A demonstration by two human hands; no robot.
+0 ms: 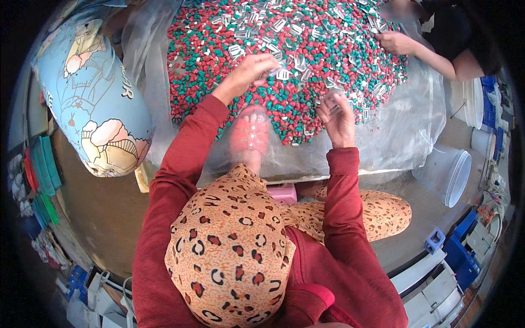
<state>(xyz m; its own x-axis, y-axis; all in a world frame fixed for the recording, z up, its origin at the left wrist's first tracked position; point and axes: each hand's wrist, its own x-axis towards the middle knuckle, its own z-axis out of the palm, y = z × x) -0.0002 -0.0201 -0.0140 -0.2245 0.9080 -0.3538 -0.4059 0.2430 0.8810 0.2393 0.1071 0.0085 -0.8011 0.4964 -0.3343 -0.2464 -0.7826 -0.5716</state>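
1 clear piece (pixel 332 86) appears pinched in the right hand (pixel 340 120) above the pile (pixel 298 101); left of its centre, the left hand (pixel 247 75) curls, contents unclear. Likely step: picking; next calls for clean release.

Left hand (pixel 249 75), right hand (pixel 339 118) over coloured pieces (pixel 292 117)

Small pieces (pixel 290 117) lie spread across a sheet (pixel 407 117), clips (pixel 300 64) scattered among them. A bucket (pixel 444 176) stands at the sheet's near right, another bucket (pixel 473 104) farther off. Baskets (pixel 46 164) stand left.
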